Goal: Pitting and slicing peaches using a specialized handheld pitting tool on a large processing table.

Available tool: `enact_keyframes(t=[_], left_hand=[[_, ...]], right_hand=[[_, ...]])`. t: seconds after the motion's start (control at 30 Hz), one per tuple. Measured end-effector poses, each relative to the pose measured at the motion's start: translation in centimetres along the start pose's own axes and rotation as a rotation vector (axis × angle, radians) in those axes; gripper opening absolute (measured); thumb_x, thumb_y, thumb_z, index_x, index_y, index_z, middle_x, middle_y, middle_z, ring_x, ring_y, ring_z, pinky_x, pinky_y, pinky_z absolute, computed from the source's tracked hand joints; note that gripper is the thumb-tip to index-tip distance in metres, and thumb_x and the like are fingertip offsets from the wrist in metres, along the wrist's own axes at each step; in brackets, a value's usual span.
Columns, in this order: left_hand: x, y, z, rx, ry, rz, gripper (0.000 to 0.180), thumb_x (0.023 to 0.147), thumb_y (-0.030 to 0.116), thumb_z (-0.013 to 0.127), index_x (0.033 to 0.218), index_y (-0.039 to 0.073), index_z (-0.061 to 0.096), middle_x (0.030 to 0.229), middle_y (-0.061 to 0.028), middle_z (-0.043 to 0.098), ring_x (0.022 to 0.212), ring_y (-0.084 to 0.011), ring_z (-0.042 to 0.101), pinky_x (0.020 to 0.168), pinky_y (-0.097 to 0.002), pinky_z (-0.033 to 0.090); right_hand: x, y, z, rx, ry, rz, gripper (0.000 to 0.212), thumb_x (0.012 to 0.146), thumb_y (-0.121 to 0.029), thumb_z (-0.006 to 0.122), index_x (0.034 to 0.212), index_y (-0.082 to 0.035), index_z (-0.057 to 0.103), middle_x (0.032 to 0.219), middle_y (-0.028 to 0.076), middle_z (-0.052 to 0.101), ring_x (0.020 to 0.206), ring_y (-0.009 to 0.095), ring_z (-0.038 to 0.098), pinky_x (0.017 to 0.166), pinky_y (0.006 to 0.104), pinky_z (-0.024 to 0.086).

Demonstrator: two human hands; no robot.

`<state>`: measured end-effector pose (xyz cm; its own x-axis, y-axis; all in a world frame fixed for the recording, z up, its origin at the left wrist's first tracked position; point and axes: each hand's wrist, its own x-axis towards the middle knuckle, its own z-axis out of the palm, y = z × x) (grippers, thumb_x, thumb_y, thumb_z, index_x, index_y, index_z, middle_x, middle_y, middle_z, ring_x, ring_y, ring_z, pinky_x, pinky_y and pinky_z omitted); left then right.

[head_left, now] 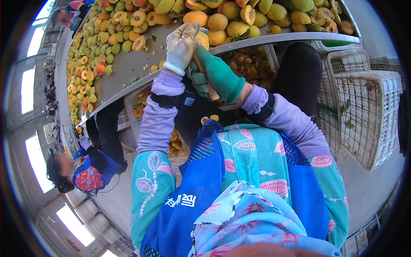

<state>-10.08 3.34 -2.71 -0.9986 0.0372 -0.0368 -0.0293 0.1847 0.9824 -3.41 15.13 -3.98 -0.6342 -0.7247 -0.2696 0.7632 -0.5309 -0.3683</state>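
My left hand (pixel 181 48), in a cream-white glove, is closed around a yellow peach (pixel 202 40) above the near rim of a metal table. Close beside it, my right hand (pixel 220 76) in a green glove grips a wooden-handled tool (pixel 212 91). The tool's handle slants down toward my lap, while its working end is hidden at the peach and fingers. Whole and halved peaches (pixel 239 19) lie heaped just beyond both hands. A crate of peach halves (pixel 252 60) stands below the table edge, partly under my right forearm.
The metal table (pixel 128 64) carries many green and yellow peaches toward the far left, with loose pits and leaves. White plastic crates (pixel 368 115) stand at my right. Another crate (pixel 133 109) sits below the rim at left. A co-worker (pixel 92 169) sits at the left.
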Motion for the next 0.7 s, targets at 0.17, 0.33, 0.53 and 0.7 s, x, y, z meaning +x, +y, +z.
enact_keyframes(t=[0.17, 0.33, 0.53, 0.7], left_hand=[[0.1, -1.8, -0.5, -0.044, -0.011, 0.097, 0.033, 0.097, 0.023, 0.042, 0.104, -0.005, 0.060, 0.085, -0.0116, 0.066, 0.075, -0.0170, 0.065, 0.068, -0.0295, 0.056], [-1.3, 0.4, -0.7, -0.114, -0.104, 0.053, 0.045, 0.098, 0.036, 0.037, 0.103, -0.004, 0.057, 0.083, -0.0164, 0.064, 0.070, -0.0212, 0.064, 0.062, -0.0314, 0.055], [-5.3, 1.2, -1.7, -0.696, 0.083, -0.190, 0.048, 0.098, 0.040, 0.032, 0.110, -0.002, 0.051, 0.086, -0.0200, 0.062, 0.067, -0.0308, 0.062, 0.060, -0.0399, 0.054], [-8.9, -0.8, -3.7, -0.200, 0.481, 0.069, 0.049, 0.095, 0.043, 0.040, 0.108, -0.002, 0.053, 0.085, -0.0152, 0.063, 0.066, -0.0226, 0.062, 0.055, -0.0322, 0.052]], right_hand=[[-0.1, -1.2, -0.6, 0.269, -0.316, 0.079, 0.043, 0.093, -0.054, 0.037, 0.078, -0.015, 0.047, 0.051, -0.007, 0.041, 0.040, 0.007, 0.038, 0.042, 0.0235, 0.034], [0.0, -0.6, -0.4, 0.325, -0.392, 0.140, 0.042, 0.094, -0.052, 0.036, 0.080, -0.014, 0.048, 0.053, -0.007, 0.042, 0.042, 0.008, 0.038, 0.042, 0.0239, 0.033], [0.3, 1.2, 0.6, 0.491, -0.629, 0.280, 0.042, 0.095, -0.052, 0.034, 0.083, -0.014, 0.049, 0.053, -0.007, 0.041, 0.041, 0.008, 0.035, 0.040, 0.0245, 0.029], [-1.8, 1.6, 0.9, 0.374, -0.581, 0.394, 0.042, 0.095, -0.052, 0.035, 0.083, -0.014, 0.048, 0.052, -0.006, 0.041, 0.040, 0.008, 0.036, 0.038, 0.0237, 0.030]])
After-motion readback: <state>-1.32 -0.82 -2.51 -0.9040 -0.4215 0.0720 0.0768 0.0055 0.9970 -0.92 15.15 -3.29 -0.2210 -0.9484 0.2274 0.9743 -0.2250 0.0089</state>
